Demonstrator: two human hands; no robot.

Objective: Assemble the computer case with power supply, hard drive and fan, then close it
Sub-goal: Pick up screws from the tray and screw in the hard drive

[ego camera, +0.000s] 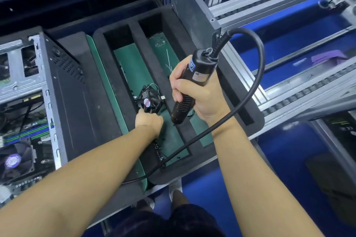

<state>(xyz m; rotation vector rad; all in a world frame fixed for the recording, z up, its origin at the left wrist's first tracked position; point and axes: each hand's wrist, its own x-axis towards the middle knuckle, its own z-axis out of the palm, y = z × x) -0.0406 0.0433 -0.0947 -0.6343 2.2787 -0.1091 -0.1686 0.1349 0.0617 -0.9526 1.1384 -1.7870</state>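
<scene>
A small black fan [149, 100] with a red round label and thin wires lies in the middle slot of a black foam tray [107, 82] lined with green mat. My left hand [149, 120] reaches into that slot and grips the fan's near edge with curled fingers. My right hand [189, 94] holds a black electric screwdriver [194, 81] upright over the tray, tip down; its thick black cable [258, 75] loops right and back under my arms. The open computer case [25, 113] stands at the left, showing the motherboard and a CPU cooler.
A dark case side panel [190, 11] leans upright behind the tray. Aluminium roller rails [289, 5] run at the right over a blue floor. Several small screws [159, 152] lie at the near end of the middle slot. My shoes show below the bench edge.
</scene>
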